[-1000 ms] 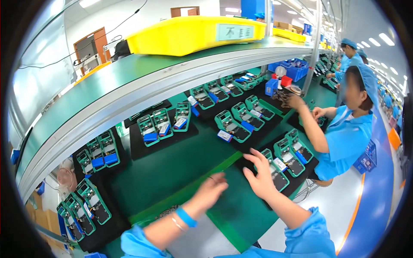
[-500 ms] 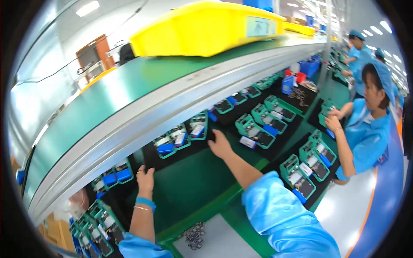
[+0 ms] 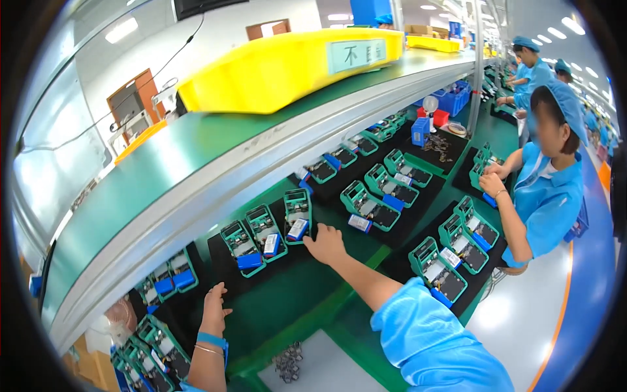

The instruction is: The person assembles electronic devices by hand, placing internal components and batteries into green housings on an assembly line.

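A black mat on the green bench carries three green-framed housings, each with a blue-and-white block at its near end. My right hand is by the mat's right edge, thumb and fingers apart; I cannot tell whether it touches the mat. My left hand is off the mat's near left corner, its fingers spread and nothing in them. Part of my left forearm lies beyond the lower edge of the picture.
More green housings stand on mats to the right and left. A metal-edged shelf with a yellow bin overhangs the bench. Small metal parts lie on a grey sheet near me. A co-worker handles a housing at right.
The black mat with its three housings has come toward me, out from under the shelf edge. Both my hands have moved nearer too, and the left hand's fingers have spread.
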Demonstrator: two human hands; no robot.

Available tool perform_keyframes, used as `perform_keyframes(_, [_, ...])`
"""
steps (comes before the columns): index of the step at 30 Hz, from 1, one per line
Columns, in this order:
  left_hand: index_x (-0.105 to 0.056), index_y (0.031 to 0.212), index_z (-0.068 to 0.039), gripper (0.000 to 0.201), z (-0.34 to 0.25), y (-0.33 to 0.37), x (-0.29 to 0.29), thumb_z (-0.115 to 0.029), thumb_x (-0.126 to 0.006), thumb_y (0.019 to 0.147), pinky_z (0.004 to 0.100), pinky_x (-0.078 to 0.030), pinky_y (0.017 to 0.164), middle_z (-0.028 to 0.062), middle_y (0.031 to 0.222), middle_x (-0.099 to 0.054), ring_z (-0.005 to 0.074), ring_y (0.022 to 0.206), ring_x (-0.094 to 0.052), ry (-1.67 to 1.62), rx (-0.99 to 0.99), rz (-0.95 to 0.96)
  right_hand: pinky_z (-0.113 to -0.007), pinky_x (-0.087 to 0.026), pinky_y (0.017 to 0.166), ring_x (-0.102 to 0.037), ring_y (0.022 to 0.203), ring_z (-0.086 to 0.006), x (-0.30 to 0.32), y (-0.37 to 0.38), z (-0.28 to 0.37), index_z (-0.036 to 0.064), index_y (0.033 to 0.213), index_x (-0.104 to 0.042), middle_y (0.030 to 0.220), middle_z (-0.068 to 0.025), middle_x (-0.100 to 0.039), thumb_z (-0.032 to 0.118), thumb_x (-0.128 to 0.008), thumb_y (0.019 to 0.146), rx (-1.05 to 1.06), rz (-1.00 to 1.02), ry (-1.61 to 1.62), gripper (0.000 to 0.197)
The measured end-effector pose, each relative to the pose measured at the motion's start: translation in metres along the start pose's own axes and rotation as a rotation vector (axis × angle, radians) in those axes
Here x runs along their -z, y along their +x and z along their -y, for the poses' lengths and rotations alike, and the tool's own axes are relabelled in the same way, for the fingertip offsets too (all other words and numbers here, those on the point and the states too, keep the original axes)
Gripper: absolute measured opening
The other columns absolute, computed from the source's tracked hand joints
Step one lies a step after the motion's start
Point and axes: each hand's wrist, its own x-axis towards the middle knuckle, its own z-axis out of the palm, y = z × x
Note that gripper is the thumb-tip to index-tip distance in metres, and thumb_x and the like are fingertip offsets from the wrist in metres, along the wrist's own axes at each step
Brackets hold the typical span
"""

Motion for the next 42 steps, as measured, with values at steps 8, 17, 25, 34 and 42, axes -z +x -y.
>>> perform_keyframes(8, [-0.060,0.114,-0.011,0.038,0.046,-0.149,0.000,-0.042,-0.061,0.091,0.0362,-0.046,0.082,0.0033,0.118,-0.059,0.0169,0.114,-0.052,-0.112,-0.045,0.046,-0.051,-0.037,0.102,-0.049,0.118,-0.0438,0.044,-0.116,-0.037,-0.0073,0.130,-0.050,0.125,-0.0280,-0.055,0.031,-0.066,0.087,0.191,-0.175,0.092,0.060])
perform_keyframes(17, [-0.059,0.120,-0.001,0.034,0.064,-0.224,0.017,-0.021,-0.063,0.092,0.0290,-0.039,0.096,0.0075,0.110,-0.060,0.0168,0.106,-0.052,-0.117,-0.141,0.068,-0.047,-0.037,0.105,-0.045,0.126,-0.0370,0.086,-0.205,-0.015,0.0074,0.121,-0.062,0.131,-0.0190,-0.054,0.006,-0.067,0.082,0.375,-0.177,0.015,0.039])
perform_keyframes(25, [-0.057,0.126,-0.005,0.039,0.030,-0.201,0.003,-0.014,-0.063,0.089,0.0396,-0.038,0.107,0.0143,0.134,-0.056,0.0289,0.125,-0.050,0.275,-0.664,0.072,-0.042,-0.050,0.080,-0.062,0.095,-0.0319,0.033,-0.272,0.048,0.0068,0.100,-0.070,0.100,-0.0098,-0.064,0.006,-0.070,0.081,0.833,0.385,0.203,0.018])
perform_keyframes(34, [-0.056,0.130,-0.006,0.050,0.031,-0.144,-0.060,-0.020,-0.068,0.084,0.0475,-0.037,0.107,0.0202,0.141,-0.049,0.0390,0.132,-0.044,0.619,-0.940,0.087,-0.043,-0.051,0.072,-0.062,0.084,-0.0315,0.026,-0.269,0.043,0.0036,0.095,-0.069,0.091,-0.0108,-0.062,0.004,-0.072,0.078,0.847,0.309,0.116,0.017])
perform_keyframes(42, [-0.059,0.124,-0.008,0.049,0.042,-0.129,-0.071,-0.030,-0.074,0.083,0.0549,-0.036,0.099,0.0119,0.124,-0.055,0.0313,0.120,-0.050,0.692,-0.994,0.166,-0.045,-0.049,0.063,-0.061,0.073,-0.0335,0.056,-0.267,0.046,0.0028,0.074,-0.064,0.076,-0.0123,-0.061,0.013,-0.073,0.082,0.481,0.317,0.006,0.015])
